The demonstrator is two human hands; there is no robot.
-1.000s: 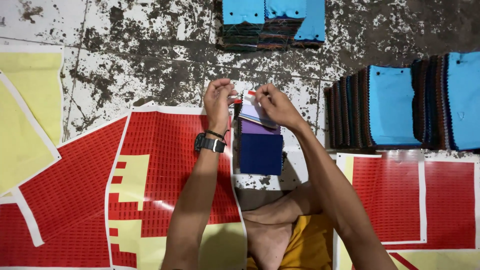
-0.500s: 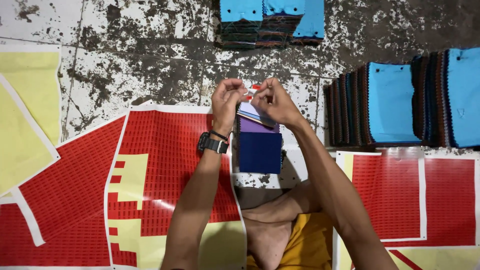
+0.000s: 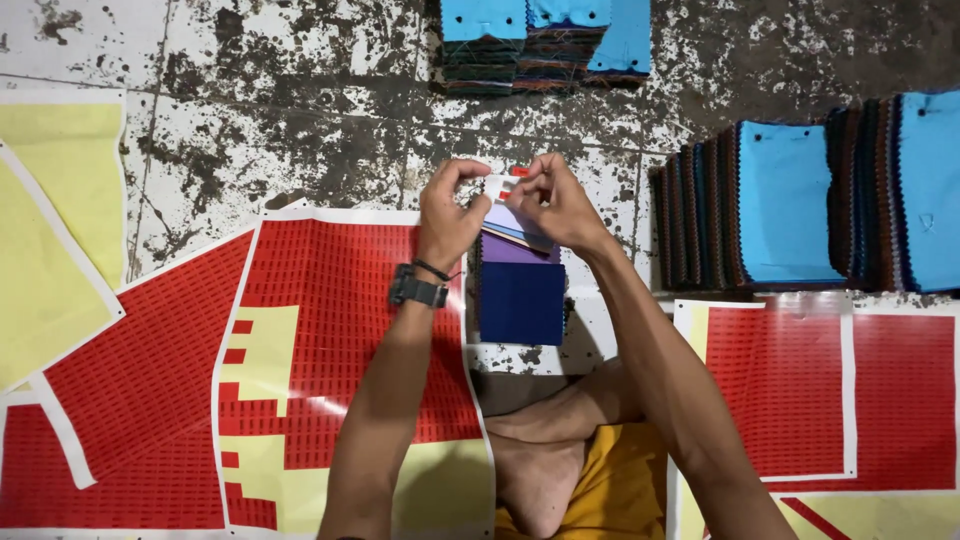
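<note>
A small stack of fabric swatches (image 3: 520, 290) lies on the floor in front of me, a dark blue piece lowest in view, purple and pale pieces fanned above it. My left hand (image 3: 447, 212), with a black watch on the wrist, pinches a small white and red sticker (image 3: 499, 186) at the top edge of the stack. My right hand (image 3: 556, 203) grips the same top edge from the right, fingers curled over the pale swatches. Both hands nearly touch each other above the stack.
A red and yellow sticker sheet (image 3: 330, 370) lies under my left arm, with another (image 3: 830, 390) at right. Yellow sheets (image 3: 55, 240) lie at far left. Stacks of swatches topped in light blue stand at the top (image 3: 545, 30) and right (image 3: 800, 205). The floor is stained concrete.
My left hand has moved right from the sheet to the top of the swatch stack, closing in beside my right hand. The stack has stayed in place.
</note>
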